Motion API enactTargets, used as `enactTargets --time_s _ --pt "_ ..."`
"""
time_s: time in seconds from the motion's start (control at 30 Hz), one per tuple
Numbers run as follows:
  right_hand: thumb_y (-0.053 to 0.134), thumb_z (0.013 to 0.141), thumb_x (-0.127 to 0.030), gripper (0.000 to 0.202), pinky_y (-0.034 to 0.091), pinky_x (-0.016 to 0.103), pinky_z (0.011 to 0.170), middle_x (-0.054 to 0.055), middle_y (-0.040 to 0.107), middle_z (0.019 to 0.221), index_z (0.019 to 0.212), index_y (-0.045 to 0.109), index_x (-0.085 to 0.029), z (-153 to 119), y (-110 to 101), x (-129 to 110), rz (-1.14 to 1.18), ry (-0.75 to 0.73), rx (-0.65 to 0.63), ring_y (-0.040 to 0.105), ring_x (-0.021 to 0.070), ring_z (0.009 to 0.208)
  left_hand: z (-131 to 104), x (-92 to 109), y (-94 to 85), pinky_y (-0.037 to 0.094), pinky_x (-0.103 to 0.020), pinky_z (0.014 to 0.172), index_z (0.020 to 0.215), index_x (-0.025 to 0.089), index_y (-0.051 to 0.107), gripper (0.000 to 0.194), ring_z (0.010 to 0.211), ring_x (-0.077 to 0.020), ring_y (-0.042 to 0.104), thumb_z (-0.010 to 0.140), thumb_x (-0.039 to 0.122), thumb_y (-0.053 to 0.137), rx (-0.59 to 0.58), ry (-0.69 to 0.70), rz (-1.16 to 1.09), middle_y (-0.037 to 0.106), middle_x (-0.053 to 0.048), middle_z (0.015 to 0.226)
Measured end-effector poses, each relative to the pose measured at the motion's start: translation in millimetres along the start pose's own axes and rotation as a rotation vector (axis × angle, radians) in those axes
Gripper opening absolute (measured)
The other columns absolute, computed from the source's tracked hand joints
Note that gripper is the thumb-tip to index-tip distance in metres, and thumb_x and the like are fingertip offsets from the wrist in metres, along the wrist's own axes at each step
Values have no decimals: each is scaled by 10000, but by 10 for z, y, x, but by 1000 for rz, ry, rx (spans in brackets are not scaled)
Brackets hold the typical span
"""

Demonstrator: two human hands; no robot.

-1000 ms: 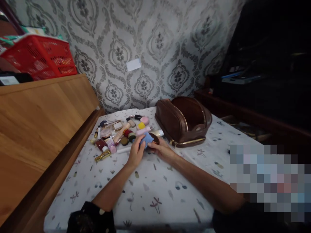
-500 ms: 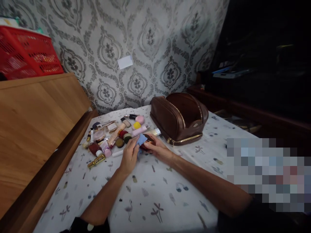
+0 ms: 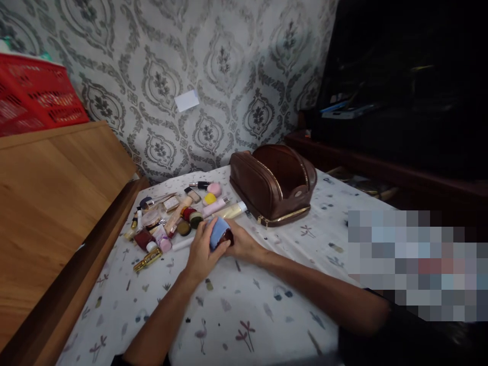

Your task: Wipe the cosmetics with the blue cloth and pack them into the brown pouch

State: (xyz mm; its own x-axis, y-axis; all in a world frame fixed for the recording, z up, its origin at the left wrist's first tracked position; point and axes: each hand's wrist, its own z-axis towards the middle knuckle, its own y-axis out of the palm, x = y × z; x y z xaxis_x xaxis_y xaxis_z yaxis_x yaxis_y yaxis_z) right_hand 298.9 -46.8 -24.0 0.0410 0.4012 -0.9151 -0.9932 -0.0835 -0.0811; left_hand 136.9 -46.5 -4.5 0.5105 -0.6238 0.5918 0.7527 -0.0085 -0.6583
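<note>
A printed sheet [image 3: 293,330] bears a brown bag [image 3: 255,183], gaping, interior shadowed. Left of the bag lie cosmetics [image 3: 183,227]; at its near left, the left hand [image 3: 200,254], fingers curled, holds a blue cloth [image 3: 219,231] against a dark item [image 3: 229,236] the right hand [image 3: 244,245] clasps, fingers bent.

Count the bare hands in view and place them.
2. The left hand holds the blue cloth against a glossy dark brown item; the right hand holds that item from the right. A pixelated patch at far right could hide others.
</note>
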Motion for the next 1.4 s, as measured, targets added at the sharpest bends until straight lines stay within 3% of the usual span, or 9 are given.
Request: enactTargets --time_s 0.1,0.3,0.53,0.8,0.87,0.97,1.17,1.27,1.4 --pt "726 621 -198 322 490 314 746 19 631 877 925 617 -193 -24 -5 -15 -175 -70 5 588 194 795 -7 7 17 426 -426 1031 1420 231 410 581 1154 -264 536 896 411 585 -10 -28 35 513 -106 1211" --pt "673 648 -179 626 507 314 770 38 654 978 1243 479 -176 -52 10 -72 -255 15 3 628 189 824 10 28 -8 470 -417 971 1382 220 452 521 1064 -249 573 912 419 557 8 -70 71 529 -84 1107" --pt "643 677 -211 412 504 322 733 40 644 887 1065 508 -175 -55 27 -67 -365 26 81 616 195 781 -7 40 33 478 -432 957 1352 208 495 523 1072 -273 598 885 418 603 66 -146 123 582 -104 1133" --pt "658 655 -179 469 501 365 833 78 623 1026 1105 523 -176 -43 9 23 -446 -35 121 614 220 913 17 124 5 515 -387 897 1199 208 568 395 986 -242 657 837 324 677 108 -183 106 682 -73 1099" --pt "674 651 -174 470 499 375 858 89 618 1053 1101 536 -170 -41 5 8 -462 -25 110 615 231 945 3 130 4 524 -370 871 1164 213 585 321 938 -225 665 865 314 644 114 -138 123 692 -60 1056" --pt "681 654 -163 493 500 385 880 96 611 1087 1128 545 -169 -46 -1 -21 -473 -35 86 613 242 981 -26 128 8 523 -353 858 1148 203 596 252 923 -209 647 919 306 578 163 53 181 672 -67 1007" --pt "639 684 -123 738 510 409 911 147 572 1239 1380 396 -163 -87 0 -1 -497 -71 -18 608 265 1073 -20 118 -27 505 -396 894 1285 147 535 352 992 -236 560 956 272 506 142 416 415 594 -126 1060" --pt "637 703 -116 863 518 411 912 169 556 1311 1477 259 -170 -103 3 19 -493 -87 -69 609 275 1120 -1 112 -40 477 -427 951 1287 133 525 352 1082 -262 530 963 262 480 78 368 442 578 -153 1170" --pt "657 710 -116 934 518 425 932 169 561 1335 1517 193 -192 -109 4 29 -514 -96 -126 606 286 1158 26 110 -70 464 -394 947 1212 158 565 291 1056 -239 545 984 269 421 39 180 319 612 -117 1113"
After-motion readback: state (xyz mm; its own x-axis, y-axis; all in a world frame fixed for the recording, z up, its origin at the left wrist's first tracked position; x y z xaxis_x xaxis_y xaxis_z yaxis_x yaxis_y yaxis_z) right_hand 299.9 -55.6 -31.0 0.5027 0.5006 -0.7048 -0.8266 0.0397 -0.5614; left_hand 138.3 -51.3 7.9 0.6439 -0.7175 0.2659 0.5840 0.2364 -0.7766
